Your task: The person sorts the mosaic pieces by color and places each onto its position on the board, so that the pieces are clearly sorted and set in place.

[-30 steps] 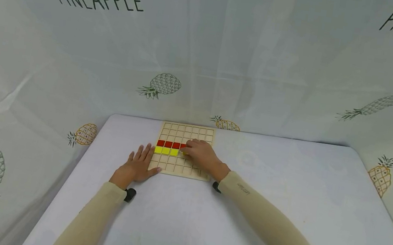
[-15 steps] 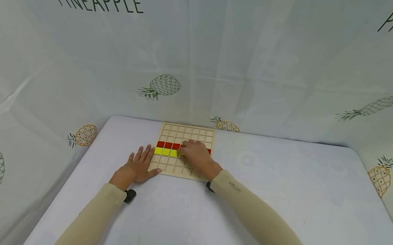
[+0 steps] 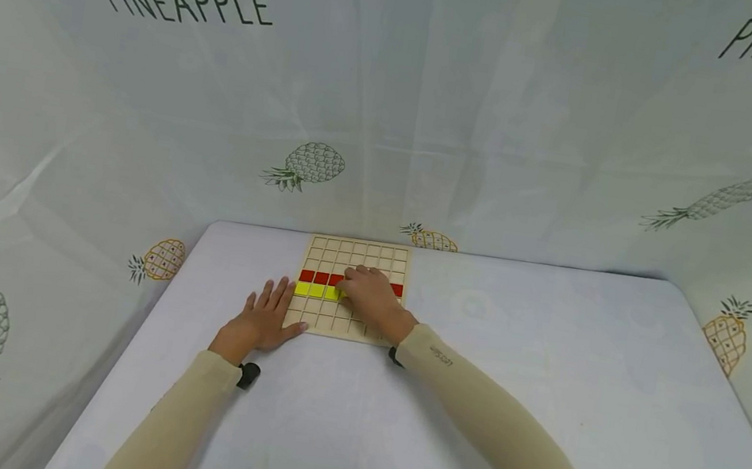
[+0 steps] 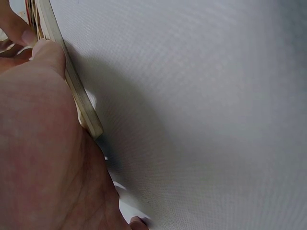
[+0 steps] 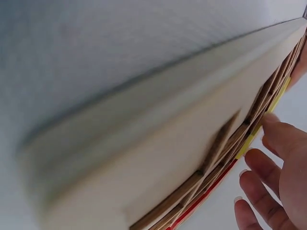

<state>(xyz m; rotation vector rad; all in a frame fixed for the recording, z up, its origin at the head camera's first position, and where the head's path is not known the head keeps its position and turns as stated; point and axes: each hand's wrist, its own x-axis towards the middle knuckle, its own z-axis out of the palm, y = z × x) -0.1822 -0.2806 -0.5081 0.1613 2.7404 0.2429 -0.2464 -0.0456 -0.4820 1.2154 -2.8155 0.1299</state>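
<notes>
A light wooden grid board (image 3: pixel 323 322) lies on the table, with a row of red square tiles (image 3: pixel 322 278) and a row of yellow square tiles (image 3: pixel 317 290) across it. My left hand (image 3: pixel 261 319) is spread at the board's left edge, its thumb resting along the near left corner; the left wrist view shows the thumb (image 4: pixel 50 55) against the wooden rim. My right hand (image 3: pixel 370 298) reaches over the middle of the board and hides part of both rows. In the right wrist view its thumb and index finger pinch a yellow tile (image 5: pixel 245 146) at its edges.
The white table (image 3: pixel 507 381) extends to the right and in front of the board. Behind it hangs a white sheet (image 3: pixel 507 125) printed with pineapples. Beige sleeves (image 3: pixel 178 407) and dark wrist bands (image 3: pixel 249 375) are on both arms.
My right hand has slid left along the yellow row, and a red tile at the right end of its row has come into view. My left hand has stayed in place.
</notes>
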